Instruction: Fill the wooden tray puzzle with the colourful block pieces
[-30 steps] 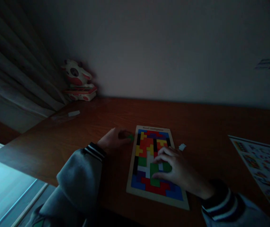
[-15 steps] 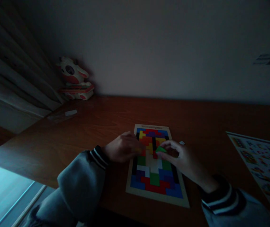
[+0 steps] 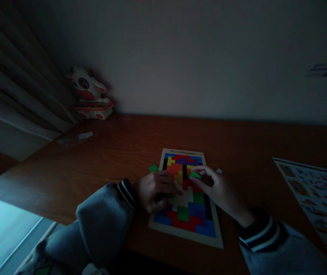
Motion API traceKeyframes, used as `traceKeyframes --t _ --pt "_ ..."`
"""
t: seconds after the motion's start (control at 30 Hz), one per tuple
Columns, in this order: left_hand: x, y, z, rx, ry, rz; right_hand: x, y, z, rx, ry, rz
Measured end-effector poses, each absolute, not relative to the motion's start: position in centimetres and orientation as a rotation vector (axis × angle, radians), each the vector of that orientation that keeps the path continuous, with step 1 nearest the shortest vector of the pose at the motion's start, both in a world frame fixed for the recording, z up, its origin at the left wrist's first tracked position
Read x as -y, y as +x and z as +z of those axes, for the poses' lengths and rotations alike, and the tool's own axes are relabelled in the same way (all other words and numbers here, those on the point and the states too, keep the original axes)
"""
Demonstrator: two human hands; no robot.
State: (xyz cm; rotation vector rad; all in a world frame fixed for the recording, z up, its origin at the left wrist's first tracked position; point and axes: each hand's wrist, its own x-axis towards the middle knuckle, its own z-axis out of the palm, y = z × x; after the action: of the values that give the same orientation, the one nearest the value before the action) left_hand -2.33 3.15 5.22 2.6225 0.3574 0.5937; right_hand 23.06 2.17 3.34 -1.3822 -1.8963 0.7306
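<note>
On the desk [image 3: 117,149], a wooden puzzle board [image 3: 184,233] lies flat, just in front of the person. Most of its tray is filled with coloured block pieces: the far rows and the near rows appear seated. A pale, unfilled gap remains near the middle of the board, partly hidden by both hands, so its exact outline cannot be told.

The right hand [image 3: 219,189] pinches a green piece [image 3: 195,175] between thumb and fingertips, holding it tilted just above the middle of the board and not seated. The left hand [image 3: 156,190] rests on the board's left edge with fingers curled; whether it grips anything cannot be told. A second green piece [image 3: 153,168] lies loose on the desk, just beside the board's far left corner.

A printed sheet [image 3: 312,198] lies well apart at the right. A red-and-white toy [image 3: 90,93] stands at the far left corner, near a curtain [image 3: 17,91]. Lighting is very dim. Both hands cover the gap.
</note>
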Motion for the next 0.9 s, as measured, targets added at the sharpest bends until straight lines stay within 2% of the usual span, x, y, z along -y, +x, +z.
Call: traceKeyframes --t 0.23,0.47,0.6,0.9 --pt "-3.0 -2.1 6.0 -0.424 2.713 0.585 -2.1 23.1 3.7 1.823 -1.305 0.927" --pt "-2.9 -3.3 4.8 -0.518 2.734 0.675 -2.3 23.5 3.3 1.772 -1.282 1.062" --pt "-3.1 -4.3 4.6 -0.665 2.767 0.888 -2.3 23.6 3.2 1.789 -1.31 1.023" --pt "-4.8 -8.1 4.8 -1.145 2.572 1.019 -2.5 23.7 3.5 1.954 -1.364 0.876"
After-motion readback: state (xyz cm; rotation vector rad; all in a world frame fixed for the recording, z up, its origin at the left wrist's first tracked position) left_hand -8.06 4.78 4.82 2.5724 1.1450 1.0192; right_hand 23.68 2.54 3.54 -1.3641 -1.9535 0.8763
